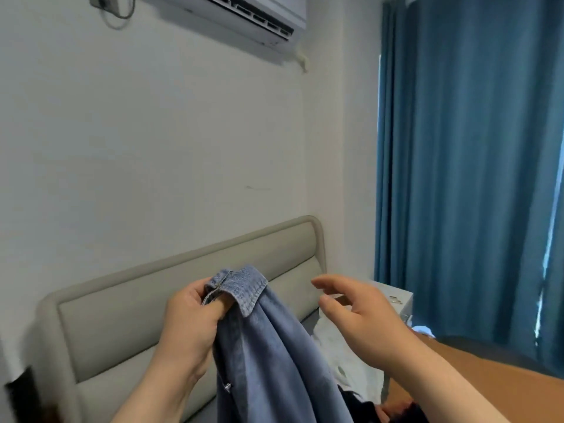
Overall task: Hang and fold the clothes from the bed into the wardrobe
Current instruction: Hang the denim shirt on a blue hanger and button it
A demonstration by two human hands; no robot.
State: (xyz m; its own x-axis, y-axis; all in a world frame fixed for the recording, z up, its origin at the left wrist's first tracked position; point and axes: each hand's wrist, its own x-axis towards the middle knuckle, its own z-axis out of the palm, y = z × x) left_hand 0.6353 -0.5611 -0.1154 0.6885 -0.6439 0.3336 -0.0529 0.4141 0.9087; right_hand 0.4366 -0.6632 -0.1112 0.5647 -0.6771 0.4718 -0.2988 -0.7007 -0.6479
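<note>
1. Left hand [190, 312]: fingers and thumb curled, pinching the collar [244, 285] of the denim shirt [268, 346] at its left end, held up in front of the headboard [152, 300].
2. Denim shirt: hangs from that pinch; long axis runs straight down out of the bottom of the view. The collar's free end points right.
3. Right hand [360, 312]: fingers spread and relaxed, holding nothing; near the collar's free end, at the same height, not touching. It is the hand placed to take that end.
4. Below: white bedding [345, 352] and a dark garment [366, 407] on the bed.
5. Wardrobe: not in view; hanging not yet begun.
</note>
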